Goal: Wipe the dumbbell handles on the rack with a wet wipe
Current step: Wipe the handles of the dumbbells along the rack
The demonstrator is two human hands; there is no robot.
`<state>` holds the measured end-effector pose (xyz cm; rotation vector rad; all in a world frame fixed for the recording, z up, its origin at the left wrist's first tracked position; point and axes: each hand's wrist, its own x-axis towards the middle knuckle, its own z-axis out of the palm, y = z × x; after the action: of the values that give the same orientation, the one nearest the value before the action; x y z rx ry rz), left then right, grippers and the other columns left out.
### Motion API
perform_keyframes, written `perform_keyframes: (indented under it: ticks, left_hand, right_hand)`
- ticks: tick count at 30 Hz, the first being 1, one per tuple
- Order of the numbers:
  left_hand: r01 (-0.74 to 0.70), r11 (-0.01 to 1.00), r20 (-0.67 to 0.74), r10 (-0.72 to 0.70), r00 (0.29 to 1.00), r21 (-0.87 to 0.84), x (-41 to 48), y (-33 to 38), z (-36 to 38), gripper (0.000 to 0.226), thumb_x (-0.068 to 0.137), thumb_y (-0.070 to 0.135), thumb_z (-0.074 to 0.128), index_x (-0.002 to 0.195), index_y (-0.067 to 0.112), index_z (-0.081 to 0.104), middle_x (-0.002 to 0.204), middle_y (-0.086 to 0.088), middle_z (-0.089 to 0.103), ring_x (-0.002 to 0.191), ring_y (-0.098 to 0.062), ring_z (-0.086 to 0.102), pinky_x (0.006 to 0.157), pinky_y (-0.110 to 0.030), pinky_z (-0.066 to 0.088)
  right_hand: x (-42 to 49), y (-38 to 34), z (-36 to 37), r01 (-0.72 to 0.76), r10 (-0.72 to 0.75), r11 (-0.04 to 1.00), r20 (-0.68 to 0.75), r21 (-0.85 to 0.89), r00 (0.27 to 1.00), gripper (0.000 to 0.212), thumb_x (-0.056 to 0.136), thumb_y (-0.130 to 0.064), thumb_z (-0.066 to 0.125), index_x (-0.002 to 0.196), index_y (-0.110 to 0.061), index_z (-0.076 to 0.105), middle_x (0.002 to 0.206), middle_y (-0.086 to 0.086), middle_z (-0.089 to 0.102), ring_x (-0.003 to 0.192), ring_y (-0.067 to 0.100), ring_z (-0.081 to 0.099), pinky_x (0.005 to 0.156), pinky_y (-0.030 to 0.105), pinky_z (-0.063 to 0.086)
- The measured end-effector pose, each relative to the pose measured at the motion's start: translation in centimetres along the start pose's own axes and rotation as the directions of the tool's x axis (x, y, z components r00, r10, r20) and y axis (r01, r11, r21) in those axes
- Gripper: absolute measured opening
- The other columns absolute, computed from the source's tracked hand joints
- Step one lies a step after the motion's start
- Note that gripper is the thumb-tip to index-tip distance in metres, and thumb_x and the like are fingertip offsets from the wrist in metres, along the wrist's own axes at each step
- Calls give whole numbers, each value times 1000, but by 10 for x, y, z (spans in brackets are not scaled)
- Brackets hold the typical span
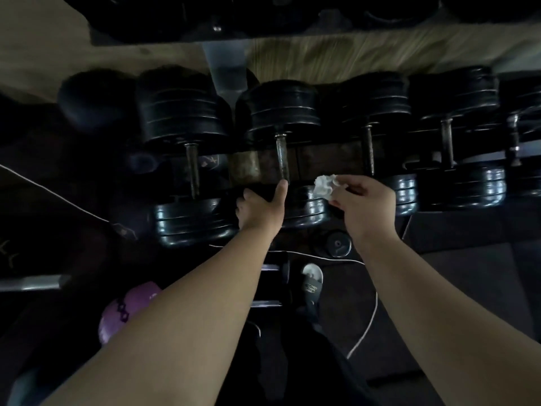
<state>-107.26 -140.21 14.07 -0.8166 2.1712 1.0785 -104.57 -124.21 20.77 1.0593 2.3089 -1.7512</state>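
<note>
**Wipe beside the second handle, between two bars**

Between the two hands, on the lower row of the rack, stands the handle that the next move seems to concern. Its long axis runs away from the person, from the near weight plates up to the far plates, almost straight up in the view. The left hand rests on the near plates of this dumbbell, with the thumb stretched up so that it touches the near end of the bar; the other fingers are curled and hold nothing. The right hand pinches a crumpled white wet wipe between thumb and fingers. The wipe hangs just to the right of this handle, near its lower end, and to the left of the next handle.

So the wipe is between two bars, apart from both. I judge the left bar as the target, because the left hand already steadies that dumbbell. The right hand is the one to act: it must go a little left and then stroke along the bar, away from the body. The picture is dark and a little blurred, so dirt on the bars I cannot tell.
</note>
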Motion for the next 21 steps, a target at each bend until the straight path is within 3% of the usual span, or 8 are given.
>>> perform_keyframes:
  ticks: [3,6,9,11,14,17,21]
  left_hand:
    - [41,996,-110,-50,993,-79,9,5,28,121,82,90,45,165,10,8,169,-16,20,155,-34,23,120,-55,30]
    - [55,986,-260,-95,961,-159,13,7,47,122,77,90,51,165,14,13,168,-15,24,155,-33,26,123,-52,28]
    - [18,982,-330,-80,941,-187,15,3,56,115,78,85,54,164,19,19,169,-9,24,155,-29,25,125,-51,27]
    - [-9,983,-367,-60,928,-185,16,0,59,113,75,85,52,163,21,24,169,-6,27,154,-27,28,123,-50,31]
    - [-77,978,-426,-13,905,-192,16,-3,63,113,70,88,48,161,22,30,167,-2,33,152,-23,34,120,-50,38]
    - [-98,979,-448,9,894,-176,17,-6,66,111,70,86,45,160,23,31,167,1,33,153,-20,33,121,-47,37]
    - [-124,980,-466,37,884,-158,19,-8,68,105,74,83,46,159,22,34,164,1,38,151,-19,37,119,-48,40]
  right_hand:
    - [25,2,3,57,-57,996,-4,-66,998,18,85,-12,76,99,-23,77,85,-9,77,81,10,75,78,30,62]
    - [55,8,4,103,-104,975,4,-197,995,17,87,-20,74,102,-28,76,90,-11,75,81,7,73,71,25,61]
    - [86,14,14,183,-173,935,59,-303,983,14,88,-24,74,102,-29,75,102,-13,72,95,3,69,84,25,58]
    - [104,17,26,253,-226,896,114,-365,967,13,89,-22,72,100,-27,75,107,-11,69,100,2,65,86,12,50]
    - [125,23,49,359,-287,828,224,-431,931,12,90,-17,71,98,-25,75,108,-9,67,97,0,61,75,-3,40]
    - [140,25,74,379,-258,817,312,-434,914,10,91,-17,70,96,-25,75,105,-12,68,94,-5,61,73,-3,41]
    - [154,21,97,261,-164,904,287,-340,944,8,88,-25,74,96,-27,74,92,-17,71,84,-9,66,68,4,47]
